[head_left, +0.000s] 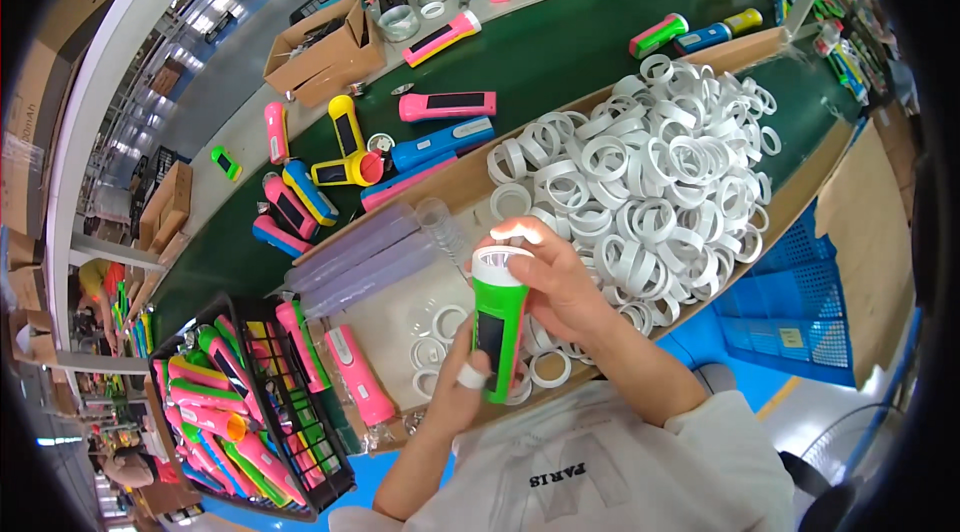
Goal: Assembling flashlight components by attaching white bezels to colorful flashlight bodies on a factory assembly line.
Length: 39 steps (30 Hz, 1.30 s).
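Note:
A green flashlight (497, 332) with a dark panel on its side stands upright in front of my chest. My left hand (463, 377) is closed round its lower body; a white band wraps the left thumb. At the top, my right hand (560, 277) grips the white ring (492, 260) around the lens, thumb and fingers on its rim. The shiny reflector shows inside that ring. Just beyond my right hand lies a big heap of loose white rings (650, 182), and a few more rings (430, 352) lie beside my left hand.
A cardboard tray (390, 307) holds the rings and stacked clear lenses (435, 217). At left stands a black basket (335, 477) full of colourful flashlights. More flashlights (345, 167) lie on the green belt (560, 37) beyond. A blue crate (790, 302) is at right; a cardboard box (325, 52) sits behind.

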Motion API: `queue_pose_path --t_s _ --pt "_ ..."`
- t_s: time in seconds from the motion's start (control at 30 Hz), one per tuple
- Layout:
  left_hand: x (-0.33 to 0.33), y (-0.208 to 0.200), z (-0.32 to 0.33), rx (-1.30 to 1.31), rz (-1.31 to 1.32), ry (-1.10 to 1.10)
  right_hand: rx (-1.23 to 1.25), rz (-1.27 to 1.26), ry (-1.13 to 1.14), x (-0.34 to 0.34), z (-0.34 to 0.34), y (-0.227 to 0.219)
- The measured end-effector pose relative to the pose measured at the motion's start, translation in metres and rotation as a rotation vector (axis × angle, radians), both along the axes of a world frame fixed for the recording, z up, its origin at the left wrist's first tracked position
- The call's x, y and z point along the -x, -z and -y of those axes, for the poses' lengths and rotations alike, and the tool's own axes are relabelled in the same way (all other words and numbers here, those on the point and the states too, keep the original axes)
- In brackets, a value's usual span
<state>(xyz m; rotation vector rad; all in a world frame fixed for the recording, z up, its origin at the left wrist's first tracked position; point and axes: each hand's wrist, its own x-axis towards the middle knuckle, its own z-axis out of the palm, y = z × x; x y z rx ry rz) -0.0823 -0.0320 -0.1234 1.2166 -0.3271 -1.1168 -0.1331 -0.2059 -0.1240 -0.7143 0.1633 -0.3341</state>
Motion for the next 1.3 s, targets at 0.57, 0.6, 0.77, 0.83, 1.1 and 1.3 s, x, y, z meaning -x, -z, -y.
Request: queue_pose_path --t_s 0.57,0.6,0.77,0.83,1.1,1.3 --pt "-0.134 -0.007 0.083 -0.265 1.204 0.176 1.113 -0.368 0.680 -0.034 0.032 0.029" --pt "-0.154 -0.021 0.108 -0.539 1.246 0.193 1.330 -0.429 0.533 -0.029 0.029 0.028" --pt "-0.232 -0.008 0.188 -0.311 1.550 0.038 2.095 -0.499 -0.094 -0.025 -0.002 0.029" --pt "-0.223 -0.010 0.188 -0.103 1.850 -0.071 2.114 -0.484 -0.131 -0.019 0.003 0.033" --pt "-0.160 0.027 0.096 -0.672 2.045 0.275 2.123 -0.332 -0.165 -0.019 0.003 0.037" --pt "-0.152 0.020 0.068 -0.443 1.822 0.175 1.886 -0.292 -0.073 -0.022 0.000 0.044"
